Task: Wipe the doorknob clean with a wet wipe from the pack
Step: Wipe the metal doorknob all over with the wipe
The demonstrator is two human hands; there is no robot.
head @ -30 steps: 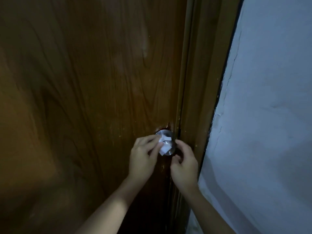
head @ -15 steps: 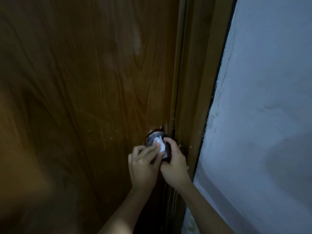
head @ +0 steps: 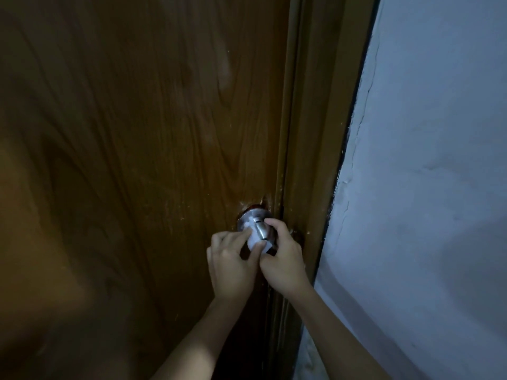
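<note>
Dim light falls on a brown wooden door point(head: 142, 160) with its frame point(head: 315, 133) to the right and a pale wall point(head: 439, 187) beyond that. Low on the door's right edge sits a round metal doorknob point(head: 256, 220). The left hand point(head: 231, 266) presses a white wipe point(head: 255, 241) against the knob's lower face. The right hand point(head: 285, 260) grips the knob from the right, touching the left hand's thumb.

Just two bare forearms showing, no sleeves, no watch or rings on the left hand point(head: 229, 266) or right hand point(head: 284, 260), short plain nails.
</note>
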